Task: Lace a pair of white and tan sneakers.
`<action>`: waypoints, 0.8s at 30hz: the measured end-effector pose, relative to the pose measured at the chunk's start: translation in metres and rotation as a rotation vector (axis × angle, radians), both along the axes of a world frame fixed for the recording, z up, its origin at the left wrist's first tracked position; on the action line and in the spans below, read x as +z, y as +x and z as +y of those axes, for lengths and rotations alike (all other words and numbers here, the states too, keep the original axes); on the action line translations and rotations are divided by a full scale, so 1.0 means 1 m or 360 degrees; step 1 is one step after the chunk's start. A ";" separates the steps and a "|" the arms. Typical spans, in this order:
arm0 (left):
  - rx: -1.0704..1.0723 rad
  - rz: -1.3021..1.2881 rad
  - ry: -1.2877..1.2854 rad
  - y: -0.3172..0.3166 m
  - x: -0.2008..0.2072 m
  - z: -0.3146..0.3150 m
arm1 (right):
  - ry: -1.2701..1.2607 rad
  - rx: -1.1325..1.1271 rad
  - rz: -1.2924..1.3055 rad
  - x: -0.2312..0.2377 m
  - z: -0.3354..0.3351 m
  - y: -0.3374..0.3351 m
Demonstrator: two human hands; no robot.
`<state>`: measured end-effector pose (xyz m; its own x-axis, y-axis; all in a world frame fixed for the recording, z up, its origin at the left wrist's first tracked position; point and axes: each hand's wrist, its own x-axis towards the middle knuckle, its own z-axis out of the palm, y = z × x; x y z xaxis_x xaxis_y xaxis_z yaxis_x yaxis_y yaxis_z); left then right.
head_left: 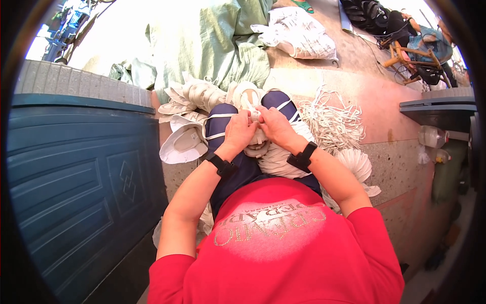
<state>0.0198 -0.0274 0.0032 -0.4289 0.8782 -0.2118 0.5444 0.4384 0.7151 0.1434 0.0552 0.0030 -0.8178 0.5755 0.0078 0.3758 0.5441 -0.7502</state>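
A white shoe point(257, 147) is held between my knees, in dark blue trousers. My left hand point(241, 133) is closed, its fingertips pinched at the front of the shoe on the white shoelace point(217, 115). From the other side my right hand point(276, 126) pinches at the same spot, its fingertips almost touching the left ones. Lace strands stretch out over both knees. The exact grip is partly hidden by my fingers. Beyond the hands lies another pale shoe point(248, 96). Left of my knee, a white shoe point(183, 140) rests on its side.
Several pale shoes point(200, 95) are heaped at the far left. A tangle of white laces point(331, 119) lies right of my knee, near bundled laces point(354, 164). A green cloth point(202, 43), a white sack point(298, 33), a blue door point(76, 187) and a wooden-framed chair point(412, 58) surround me.
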 end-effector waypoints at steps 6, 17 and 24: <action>0.0051 0.0402 0.0028 0.007 -0.007 0.004 | -0.0220 0.0093 -0.0021 -0.011 0.008 -0.003; 0.1027 -0.1825 0.1100 -0.181 0.089 -0.087 | -0.0227 -0.0727 -0.0575 -0.026 0.138 0.235; 0.1058 -0.1636 0.1382 -0.262 0.149 -0.188 | -0.1949 -0.1678 0.2004 -0.023 0.169 0.420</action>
<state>-0.2423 -0.2155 0.1524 -0.7812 0.5948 -0.1896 -0.4656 -0.3528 0.8116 0.5635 0.2245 -0.0199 -0.0885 0.8658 -0.4926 -0.7663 -0.3751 -0.5216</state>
